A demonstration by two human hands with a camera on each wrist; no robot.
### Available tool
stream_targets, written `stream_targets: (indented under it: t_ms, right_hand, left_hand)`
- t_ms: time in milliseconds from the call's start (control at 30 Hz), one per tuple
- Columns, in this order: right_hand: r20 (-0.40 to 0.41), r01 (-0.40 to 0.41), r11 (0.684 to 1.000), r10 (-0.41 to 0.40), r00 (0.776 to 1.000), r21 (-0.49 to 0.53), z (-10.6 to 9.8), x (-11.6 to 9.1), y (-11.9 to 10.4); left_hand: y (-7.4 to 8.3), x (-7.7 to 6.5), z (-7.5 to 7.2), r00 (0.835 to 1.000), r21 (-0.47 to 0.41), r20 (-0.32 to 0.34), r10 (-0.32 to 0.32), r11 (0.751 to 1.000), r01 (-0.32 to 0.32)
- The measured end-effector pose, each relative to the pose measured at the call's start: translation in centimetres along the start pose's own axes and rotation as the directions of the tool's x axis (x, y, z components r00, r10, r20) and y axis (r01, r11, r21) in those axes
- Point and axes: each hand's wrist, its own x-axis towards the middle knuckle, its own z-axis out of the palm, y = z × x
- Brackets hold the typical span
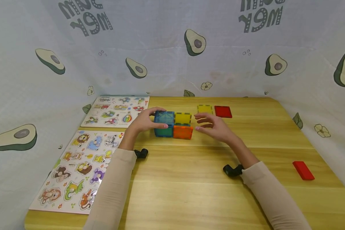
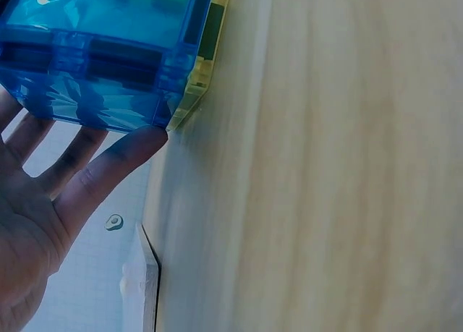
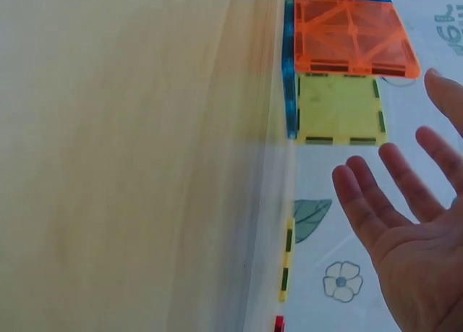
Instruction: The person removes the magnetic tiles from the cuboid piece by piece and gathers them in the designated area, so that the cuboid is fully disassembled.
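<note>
A small structure of translucent magnetic tiles stands on the table. Its left part is a blue tile cube [image 1: 164, 118]; an upright yellow tile [image 1: 183, 118] and an orange tile [image 1: 183, 132] form the right part. My left hand [image 1: 145, 122] holds the blue cube from the left, thumb along its front and fingers at the back. In the left wrist view, fingertips [image 2: 148, 138] touch the blue side. My right hand [image 1: 215, 126] hovers right of the orange tile, fingers spread and nothing in them. The right wrist view shows a gap between this hand and the yellow tile [image 3: 338, 109].
Behind the right hand lie a flat yellow tile [image 1: 204, 109] and a red tile [image 1: 223, 111]. A red block [image 1: 303, 170] is near the right edge. Two picture puzzle boards, one with vehicles [image 1: 115, 121] and one with animals [image 1: 72, 169], lie at left. A printed curtain [image 1: 166, 70] hangs behind.
</note>
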Motion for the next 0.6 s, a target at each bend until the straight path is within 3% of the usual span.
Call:
stream_targets:
  t_ms: [367,600]
  right_hand:
    - [0.059,0.043,0.998,-0.046,0.997,0.042,1.4,0.4,-1.1]
    - [0.069,0.048,0.999,-0.048,0.996,0.006,2.3,0.7,-1.2]
  left_hand:
    - [-0.1,0.0,0.1,1.000,-0.001,-0.007,0.003,1.000,-0.003]
    - [-0.2,0.1,0.1,1.000,-0.007,-0.005,0.013,1.000,-0.013]
